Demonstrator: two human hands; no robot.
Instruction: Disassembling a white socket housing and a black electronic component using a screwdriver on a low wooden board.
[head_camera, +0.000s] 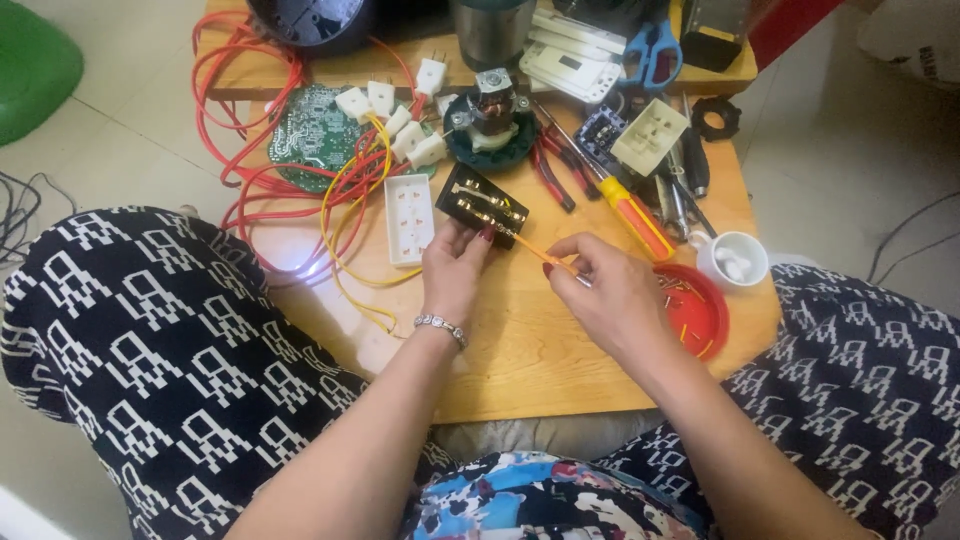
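My left hand (452, 272) pinches the black socket block (484, 204) by its near edge, block tilted w/ brass contacts up, sitting abt center of the wood table (520, 360). Right hand (610, 290) is closed on a thin orange wire (540, 255), thumb + forefinger, wire tip aimed at 10 o'clock toward the block's near right corner; tip looks v close to or just touching the block, can't tell if it's in a terminal. To do this well I'd say: keep the block steady against the table, hold the wire close to its tip so it doesn't bend, feed straight along the wire's own line, not sideways. White socket cover (410, 218) lies at 9 o'clock from the block, just beside. Motor (490, 115) at 12. Orange screwdriver (628, 215) at 3, near, handy for tightening. Red dish (695, 312) w/ small bits at 4 o'clock, beside my right hand; mind the wrist doesn't knock it. Red + yellow wires (340, 190) tangle at 9–10, over a green board (315, 130)
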